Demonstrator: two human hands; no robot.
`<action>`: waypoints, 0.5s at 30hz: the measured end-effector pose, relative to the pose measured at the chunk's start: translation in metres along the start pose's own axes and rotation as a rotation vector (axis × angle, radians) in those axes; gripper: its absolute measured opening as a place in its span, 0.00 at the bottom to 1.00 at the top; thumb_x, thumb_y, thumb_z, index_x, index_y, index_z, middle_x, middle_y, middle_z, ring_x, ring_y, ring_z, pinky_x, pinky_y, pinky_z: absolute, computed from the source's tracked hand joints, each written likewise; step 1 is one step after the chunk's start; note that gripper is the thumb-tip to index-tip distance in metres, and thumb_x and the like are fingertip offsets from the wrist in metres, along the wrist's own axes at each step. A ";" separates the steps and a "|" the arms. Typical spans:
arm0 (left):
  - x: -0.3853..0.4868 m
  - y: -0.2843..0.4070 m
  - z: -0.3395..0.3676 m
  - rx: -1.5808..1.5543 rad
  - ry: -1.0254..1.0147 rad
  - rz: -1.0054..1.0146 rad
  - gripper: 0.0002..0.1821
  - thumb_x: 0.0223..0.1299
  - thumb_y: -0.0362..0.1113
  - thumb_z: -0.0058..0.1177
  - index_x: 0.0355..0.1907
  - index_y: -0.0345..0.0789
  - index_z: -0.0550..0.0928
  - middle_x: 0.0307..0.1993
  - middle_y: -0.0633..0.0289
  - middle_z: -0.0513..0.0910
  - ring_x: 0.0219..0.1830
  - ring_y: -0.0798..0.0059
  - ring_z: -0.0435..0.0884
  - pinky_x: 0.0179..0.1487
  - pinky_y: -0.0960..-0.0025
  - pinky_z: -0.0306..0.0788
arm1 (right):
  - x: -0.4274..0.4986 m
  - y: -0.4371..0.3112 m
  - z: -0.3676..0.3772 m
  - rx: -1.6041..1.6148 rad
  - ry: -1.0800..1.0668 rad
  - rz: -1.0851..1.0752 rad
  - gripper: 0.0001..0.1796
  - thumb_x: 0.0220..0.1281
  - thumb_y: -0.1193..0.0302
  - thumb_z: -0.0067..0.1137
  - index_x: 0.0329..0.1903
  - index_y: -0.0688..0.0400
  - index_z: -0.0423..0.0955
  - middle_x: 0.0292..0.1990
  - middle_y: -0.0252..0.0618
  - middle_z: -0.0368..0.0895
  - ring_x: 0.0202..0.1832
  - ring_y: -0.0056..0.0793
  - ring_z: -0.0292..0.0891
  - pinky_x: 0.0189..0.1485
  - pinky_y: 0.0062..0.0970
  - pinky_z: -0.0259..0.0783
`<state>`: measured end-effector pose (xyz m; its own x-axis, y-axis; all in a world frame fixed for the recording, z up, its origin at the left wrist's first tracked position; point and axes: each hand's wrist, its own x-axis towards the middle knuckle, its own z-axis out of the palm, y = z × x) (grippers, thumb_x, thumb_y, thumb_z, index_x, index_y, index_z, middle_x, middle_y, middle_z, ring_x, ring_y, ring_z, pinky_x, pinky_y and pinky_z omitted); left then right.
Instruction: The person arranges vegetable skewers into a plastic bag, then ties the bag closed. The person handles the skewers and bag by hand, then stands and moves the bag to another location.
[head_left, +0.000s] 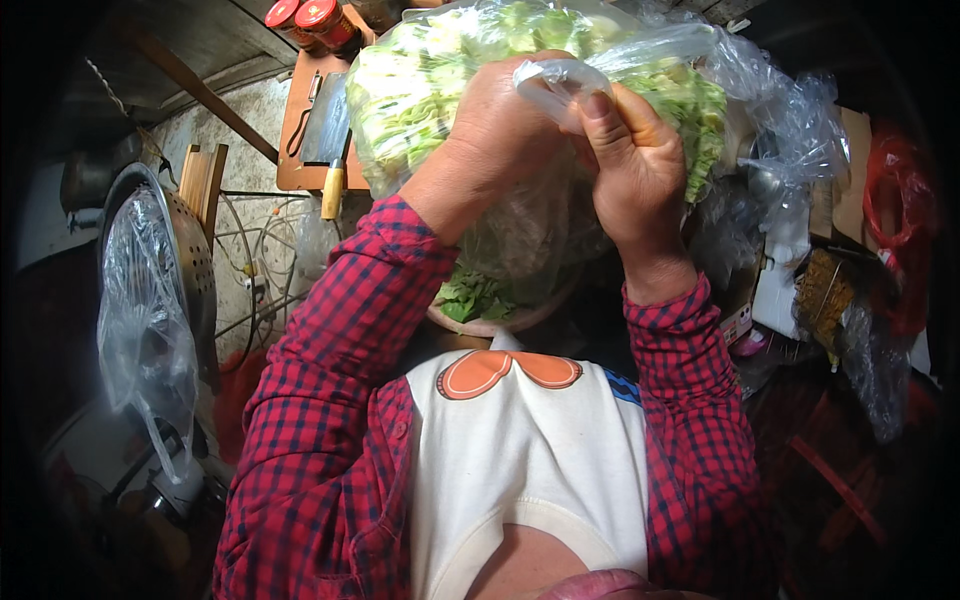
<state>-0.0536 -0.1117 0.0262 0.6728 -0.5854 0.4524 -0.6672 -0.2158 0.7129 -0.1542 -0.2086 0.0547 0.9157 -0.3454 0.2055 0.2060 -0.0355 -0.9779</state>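
A large clear plastic bag (405, 97) bulges with cut pale-green leafy vegetable, which looks like cabbage or lettuce. In front of it my right hand (637, 150) pinches a twisted loop of the bag's neck (559, 82) between thumb and fingers. My left hand (510, 97) is closed at the other side of that loop, its fingers mostly hidden behind the wrist and plastic. Below my hands, a round basin (487, 327) holds darker green leaves (472, 292), partly covered by hanging clear plastic.
To the left, a cleaver (328, 124) with a wooden handle lies on an orange-brown board (294, 135), near red-lidded jars (322, 19). A perforated metal colander (191, 247) stands beside cables. Loose clear plastic (795, 135) and a red bag (892, 195) crowd the right.
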 end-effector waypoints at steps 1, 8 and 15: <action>0.001 -0.002 0.000 0.015 -0.012 0.038 0.12 0.56 0.43 0.60 0.33 0.37 0.83 0.30 0.55 0.85 0.33 0.54 0.84 0.36 0.62 0.77 | 0.000 0.000 0.000 -0.014 -0.016 -0.013 0.14 0.76 0.64 0.52 0.39 0.63 0.77 0.29 0.26 0.74 0.35 0.13 0.66 0.41 0.18 0.67; 0.004 -0.006 -0.011 -0.120 -0.122 0.039 0.14 0.54 0.43 0.62 0.38 0.35 0.82 0.34 0.50 0.84 0.39 0.49 0.84 0.40 0.59 0.77 | -0.005 -0.007 0.008 -0.009 -0.007 0.030 0.14 0.76 0.65 0.52 0.40 0.64 0.77 0.31 0.26 0.75 0.35 0.12 0.65 0.40 0.17 0.67; 0.005 -0.010 -0.027 -0.220 -0.313 0.082 0.24 0.57 0.44 0.64 0.51 0.30 0.79 0.42 0.50 0.84 0.44 0.61 0.83 0.47 0.64 0.76 | -0.004 -0.004 0.008 0.056 -0.029 0.010 0.13 0.76 0.67 0.51 0.42 0.64 0.78 0.33 0.28 0.79 0.37 0.13 0.69 0.42 0.18 0.69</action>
<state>-0.0349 -0.0911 0.0353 0.4673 -0.8111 0.3519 -0.6075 -0.0055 0.7943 -0.1561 -0.1993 0.0581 0.9274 -0.3179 0.1971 0.2146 0.0207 -0.9765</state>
